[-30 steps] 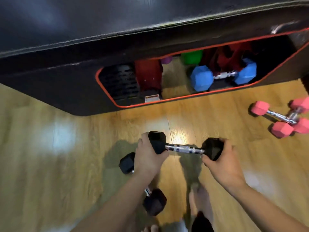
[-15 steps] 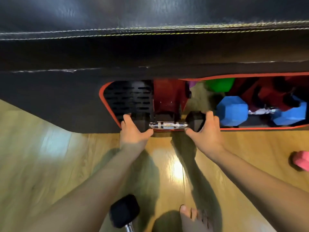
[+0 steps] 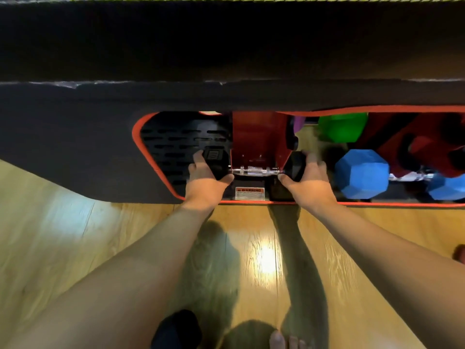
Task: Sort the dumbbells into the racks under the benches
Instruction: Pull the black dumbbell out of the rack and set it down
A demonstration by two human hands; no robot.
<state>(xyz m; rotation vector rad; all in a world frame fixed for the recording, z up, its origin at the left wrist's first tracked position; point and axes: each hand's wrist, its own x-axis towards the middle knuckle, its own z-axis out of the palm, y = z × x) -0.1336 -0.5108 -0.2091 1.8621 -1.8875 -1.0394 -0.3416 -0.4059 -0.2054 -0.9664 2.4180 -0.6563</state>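
A black hex dumbbell [image 3: 254, 170] with a chrome handle lies crosswise inside the red-edged opening under the black bench [image 3: 226, 46], against the red rack post [image 3: 259, 137]. My left hand [image 3: 205, 180] grips its left head and my right hand [image 3: 305, 180] grips its right head. Further right in the rack sits a blue hex dumbbell [image 3: 362, 173], with a green dumbbell [image 3: 342, 127] and a purple one [image 3: 298, 123] behind. A second black dumbbell's head [image 3: 176, 328] lies on the floor at the bottom, partly under my left forearm.
The wooden floor [image 3: 75, 235] spreads in front of the bench. A black slotted panel [image 3: 176, 147] fills the opening's left part. A warning label [image 3: 250, 193] sits at the rack's base. A pink dumbbell edge [image 3: 460, 255] shows at the right. Bare toes [image 3: 281, 340] are at the bottom.
Both hands have carried the black dumbbell from above the floor forward into the rack opening, up against the red post. The view has moved closer to the bench.
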